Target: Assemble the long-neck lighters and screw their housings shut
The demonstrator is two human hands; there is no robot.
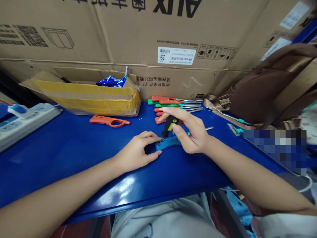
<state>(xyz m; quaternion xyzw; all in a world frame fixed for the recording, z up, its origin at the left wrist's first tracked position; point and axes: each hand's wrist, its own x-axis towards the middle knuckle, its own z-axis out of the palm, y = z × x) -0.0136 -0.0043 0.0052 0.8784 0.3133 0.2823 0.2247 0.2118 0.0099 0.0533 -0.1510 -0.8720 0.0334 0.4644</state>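
A blue long-necked lighter (pixel 169 142) lies on the blue table, its metal tube pointing right. My left hand (pixel 141 150) pinches the lighter's handle end between thumb and fingers. My right hand (pixel 189 130) is closed around a black and yellow screwdriver (pixel 170 125), tilted with its tip down on the lighter's handle near my left fingertips. Part of the lighter's middle is hidden behind my right hand. Just beyond lies a pile of red and green lighters (pixel 164 101) with metal tubes to the right. An orange lighter handle (pixel 109 121) rests to the left.
A cardboard box with yellow tape (pixel 86 99) stands at the back left, holding a blue foil packet (pixel 112 81). A white power strip (pixel 27 122) lies at far left. Behind rises a large carton (pixel 123 39). At right are a brown bag (pixel 269 86) and a loose metal lighter tube (pixel 225 115).
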